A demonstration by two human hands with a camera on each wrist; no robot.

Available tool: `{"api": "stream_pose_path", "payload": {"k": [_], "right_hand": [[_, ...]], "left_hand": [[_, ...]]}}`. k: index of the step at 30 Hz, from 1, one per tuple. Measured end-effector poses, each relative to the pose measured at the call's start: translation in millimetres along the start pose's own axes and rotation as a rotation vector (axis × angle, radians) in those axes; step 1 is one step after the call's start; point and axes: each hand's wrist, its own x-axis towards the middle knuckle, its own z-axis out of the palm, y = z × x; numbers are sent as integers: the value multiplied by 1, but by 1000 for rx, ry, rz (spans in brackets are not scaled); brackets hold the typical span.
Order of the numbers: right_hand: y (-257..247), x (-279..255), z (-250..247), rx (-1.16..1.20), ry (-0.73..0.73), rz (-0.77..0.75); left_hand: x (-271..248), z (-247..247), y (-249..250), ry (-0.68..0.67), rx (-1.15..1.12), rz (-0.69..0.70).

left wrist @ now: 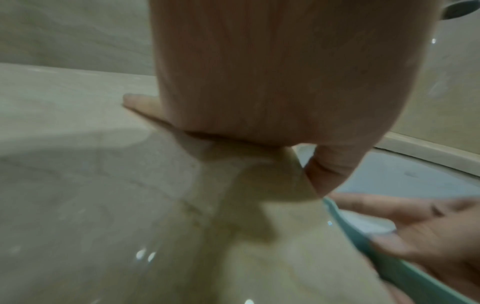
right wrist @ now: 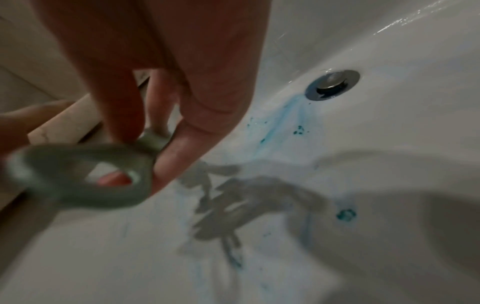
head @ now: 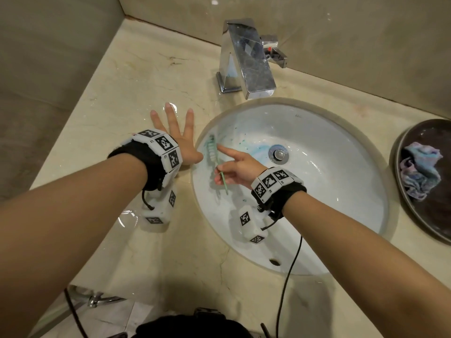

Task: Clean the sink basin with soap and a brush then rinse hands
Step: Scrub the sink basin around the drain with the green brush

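Scrubbing step: right hand [head: 235, 167] pinches brush [head: 214, 154] against basin [head: 329, 191] left wall, left hand [head: 175, 135] spread flat on worktop [head: 97, 113]; next, work toward blue streaks by drain [head: 278, 154]

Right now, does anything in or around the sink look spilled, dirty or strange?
Yes. Blue-green streaks and specks stain the white sink basin, running toward the drain; likely soap, not yet rinsed. Water is pooled on the counter near the left hand. A crumpled bluish cloth lies on a dark plate.
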Motion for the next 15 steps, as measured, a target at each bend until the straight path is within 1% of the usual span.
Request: {"api": "stream_pose_path", "payload": {"k": [2,4,6,11,13,15], "right_hand": [[-2,7,1,82,85,-51],[-2,11,1,138,107,-70],[-2,9,3,130,72,-67],[5,-8,6,-43,-117,3],[7,-10,6,-54,-125,17],[6,-7,7,-29,-77,2]], "left_hand": [[-2,-2,1,-9,4,-2],[-3,-2,2,-10,9,-6],[-4,-2,2,-7,13,-7],[-5,-2,3,2,4,-5],[-6,-2,4,5,1,-1],[-6,-2,5,-1,0,-1]]}}
